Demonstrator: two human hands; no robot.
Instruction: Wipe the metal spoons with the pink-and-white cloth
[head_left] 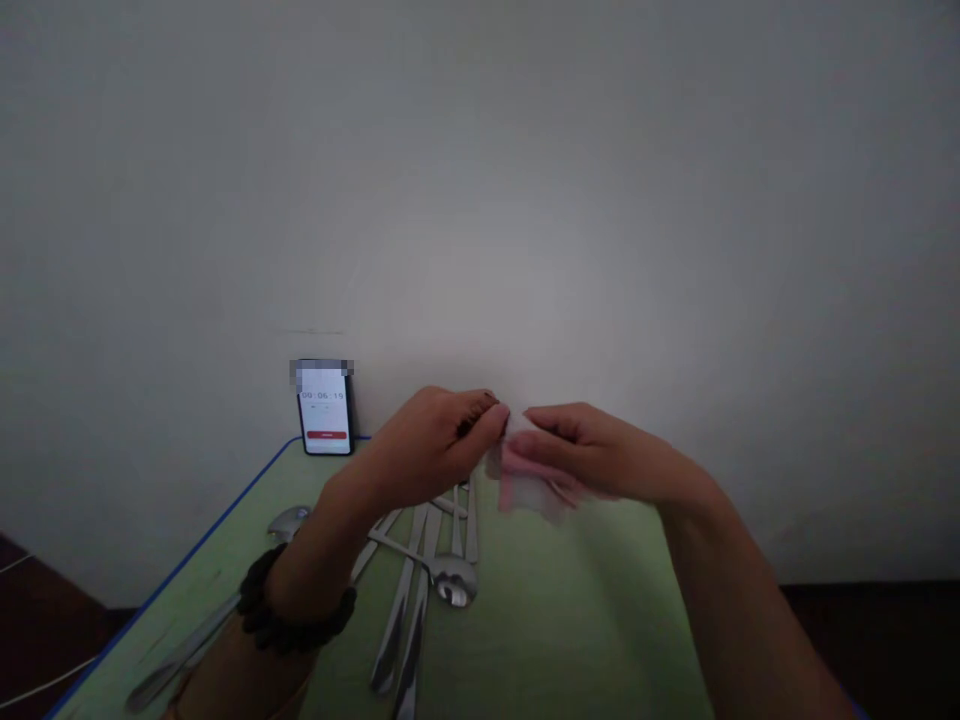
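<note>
The right hand pinches the cloth, the left hand curls, I cannot tell round what, and a slack pinch could drop the cloth near the cutlery.

Likely a home: cutlery on a green table against a plain wall.

Single head view, forward and down.
Close above worktop; pale wall ahead, filling upper half.
</note>
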